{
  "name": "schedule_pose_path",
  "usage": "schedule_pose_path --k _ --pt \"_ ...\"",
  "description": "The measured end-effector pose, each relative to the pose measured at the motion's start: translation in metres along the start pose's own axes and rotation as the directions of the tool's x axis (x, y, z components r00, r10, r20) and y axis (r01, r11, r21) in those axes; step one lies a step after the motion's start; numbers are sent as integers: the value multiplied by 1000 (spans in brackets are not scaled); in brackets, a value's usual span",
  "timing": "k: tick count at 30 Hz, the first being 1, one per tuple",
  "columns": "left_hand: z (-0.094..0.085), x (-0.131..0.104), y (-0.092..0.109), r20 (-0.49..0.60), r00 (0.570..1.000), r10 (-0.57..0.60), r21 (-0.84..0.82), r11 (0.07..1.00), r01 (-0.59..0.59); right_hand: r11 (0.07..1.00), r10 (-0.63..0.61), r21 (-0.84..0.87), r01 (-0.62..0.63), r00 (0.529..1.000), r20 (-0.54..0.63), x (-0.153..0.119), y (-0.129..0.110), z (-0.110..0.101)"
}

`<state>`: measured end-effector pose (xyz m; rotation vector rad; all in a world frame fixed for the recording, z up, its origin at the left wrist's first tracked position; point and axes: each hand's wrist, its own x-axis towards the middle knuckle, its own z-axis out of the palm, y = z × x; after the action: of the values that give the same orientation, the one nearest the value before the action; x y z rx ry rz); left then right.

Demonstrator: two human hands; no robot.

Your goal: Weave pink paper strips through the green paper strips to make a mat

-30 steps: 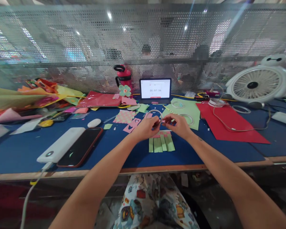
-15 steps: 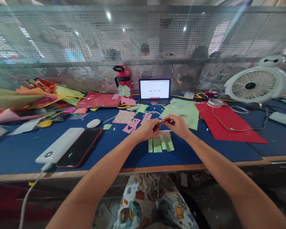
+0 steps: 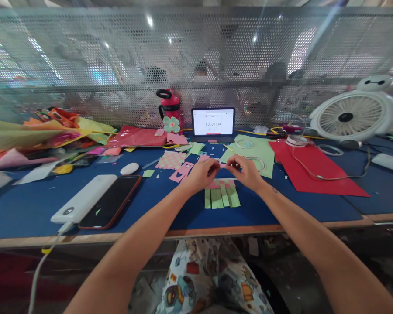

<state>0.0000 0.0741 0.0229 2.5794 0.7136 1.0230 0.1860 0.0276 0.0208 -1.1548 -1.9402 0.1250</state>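
Bare blue mat near the woven strips — phone leftward, red sheet rightward.

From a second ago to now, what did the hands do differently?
The clear tape ring that stood up between the left hand and right hand has tipped down, almost hidden behind the fingers. Both hands stayed pinched together above the green paper strips. Nothing else moved.

Readable on the tablet, propped at the far side of the bench against the mesh screen: a timer showing 00:07:34 in dark digits on a white display, above a red strip whose wording is too small to make out. Small round mark on the white power bank, near left, not legible. No other lettering readable.
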Motion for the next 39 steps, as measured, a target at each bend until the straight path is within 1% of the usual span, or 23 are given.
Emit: schedule_pose_path --k 2,4,6,9,12,18,22,25,29,31,35,39 --pt "-1 0 -1 5 1000 3 22 1000 -3 1000 0 18 -1 1000 2 0 1 -1" --pt "-1 0 -1 13 1000 15 41 999 -15 1000 -18 -17 18 1000 23 0 1 -2" --pt "0 0 0 24 999 45 51 998 -46 988 -77 -125 88 993 91 0 1 -2" --pt "1 0 1 43 995 95 61 993 -98 932 -141 -302 198 969 202 -1 1 1" --pt "2 0 2 59 990 132 88 987 -137 890 -144 -395 229 962 233 -2 2 6" --pt "2 0 1 68 981 182 142 971 -190 895 -169 -361 263 948 271 -2 6 8" --pt "2 0 0 69 979 192 185 962 -202 881 -166 -396 259 953 254 -1 4 5" --pt "4 0 -2 64 983 173 192 964 -182 846 -163 -465 261 957 240 -1 2 4" --pt "7 0 -5 75 992 101 224 968 -115 775 -149 -565 282 951 271 -1 3 5" --pt "8 1 -6 59 996 68 245 966 -81 748 -145 -594 295 947 287 -2 5 7" --pt "8 2 -5 13 1000 13 258 966 -16 744 -133 -609 274 955 267 -2 8 11" --pt "8 3 -2 19 1000 -20 252 968 15 765 -112 -595 245 961 252 -1 9 12"
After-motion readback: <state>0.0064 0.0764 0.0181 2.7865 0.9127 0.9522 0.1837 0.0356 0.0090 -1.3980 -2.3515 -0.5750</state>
